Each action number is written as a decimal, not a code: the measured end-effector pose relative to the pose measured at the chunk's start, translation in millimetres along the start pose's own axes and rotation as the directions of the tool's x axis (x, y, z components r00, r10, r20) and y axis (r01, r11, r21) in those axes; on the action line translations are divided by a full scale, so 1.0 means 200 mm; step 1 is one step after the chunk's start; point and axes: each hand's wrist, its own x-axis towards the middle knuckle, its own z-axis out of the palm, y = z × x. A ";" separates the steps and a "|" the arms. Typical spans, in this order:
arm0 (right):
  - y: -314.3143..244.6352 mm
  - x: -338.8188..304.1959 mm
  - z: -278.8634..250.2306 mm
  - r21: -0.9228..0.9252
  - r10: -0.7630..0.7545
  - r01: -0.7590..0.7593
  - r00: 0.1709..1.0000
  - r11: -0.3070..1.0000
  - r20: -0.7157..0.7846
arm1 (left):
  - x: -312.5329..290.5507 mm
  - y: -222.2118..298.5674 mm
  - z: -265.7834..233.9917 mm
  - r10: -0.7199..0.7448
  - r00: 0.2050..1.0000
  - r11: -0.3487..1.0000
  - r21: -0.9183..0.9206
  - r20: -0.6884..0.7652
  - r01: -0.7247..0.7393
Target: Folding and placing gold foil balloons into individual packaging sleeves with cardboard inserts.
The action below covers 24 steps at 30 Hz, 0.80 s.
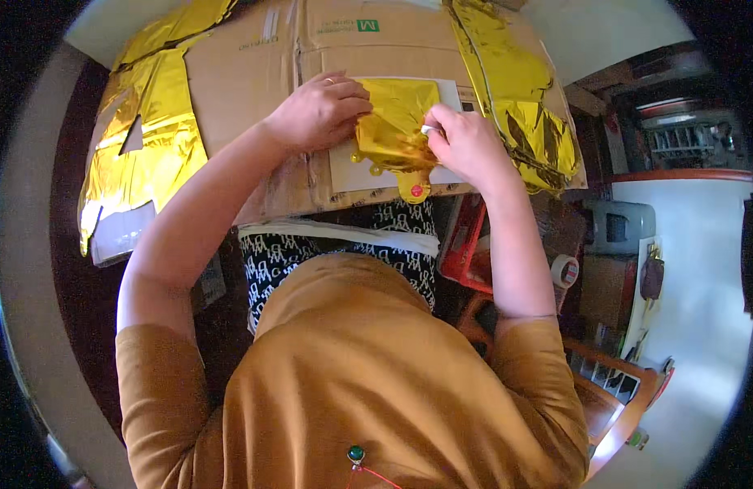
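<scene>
A flat, shiny gold foil balloon (397, 110) lies creased on a white sheet (348, 173) in front of me. Its lower edge has small tabs, and a larger rounded one carries a red spot. My left hand (328, 112), a ring on one finger, has curled fingers closed at the foil's left edge. At the right edge, my right hand (466, 145) is closed in a pinch with a small white piece (428, 129) at its fingertips. Whether that piece is held or wrapped on a finger is unclear. The foil bunches up beside these fingertips.
Flattened cardboard (238, 77) covers the tabletop. More gold foil (152, 122) drapes over its left side, and further foil (515, 98) over the right. Near my right forearm are a red plastic stool or crate (464, 265), a tape roll (565, 270) and a wooden chair (629, 383).
</scene>
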 end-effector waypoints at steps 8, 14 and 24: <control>-0.11 -0.21 -0.23 0.170 -0.083 0.187 0.871 0.968 -0.484 | 0.03 -0.03 0.00 -0.190 0.982 0.980 -0.059 -0.012 0.189; -0.21 -0.15 0.01 0.218 -0.013 0.042 0.991 0.975 -0.130 | 0.07 -0.06 -0.01 -0.253 0.967 0.963 -0.104 -0.043 0.248; -0.13 -0.37 -0.01 -0.075 -0.291 0.285 0.954 0.956 -0.077 | 0.05 -0.06 -0.02 -0.256 0.966 0.960 -0.125 -0.043 0.249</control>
